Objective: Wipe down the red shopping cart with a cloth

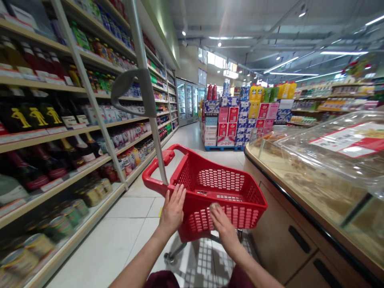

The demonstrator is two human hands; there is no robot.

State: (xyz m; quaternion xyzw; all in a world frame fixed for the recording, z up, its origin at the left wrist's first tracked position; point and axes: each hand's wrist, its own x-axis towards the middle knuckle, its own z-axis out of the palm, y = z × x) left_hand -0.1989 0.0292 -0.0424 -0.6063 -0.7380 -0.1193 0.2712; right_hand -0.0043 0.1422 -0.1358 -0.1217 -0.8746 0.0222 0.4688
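Note:
A red plastic shopping cart (207, 200) with perforated walls stands in front of me, its basket showing nothing inside. My left hand (173, 210) lies on the cart's near side by the rim, fingers stretched out and not wrapped around it. Against the perforated near wall, my right hand (223, 226) has its fingers extended; its fingertips are blurred, and I cannot tell how firmly they touch. A tall metal pole (158, 148) rises from the handle end of the cart and carries a grey plastic hook-shaped loop (147, 94).
Shelves (90, 132) of bottles and cans line the left. On the right runs a counter (285, 212) with clear plastic covers (336, 136). Stacked drink boxes (228, 126) stand on a blue pallet (222, 148) ahead, with glass-door fridges (186, 98) behind.

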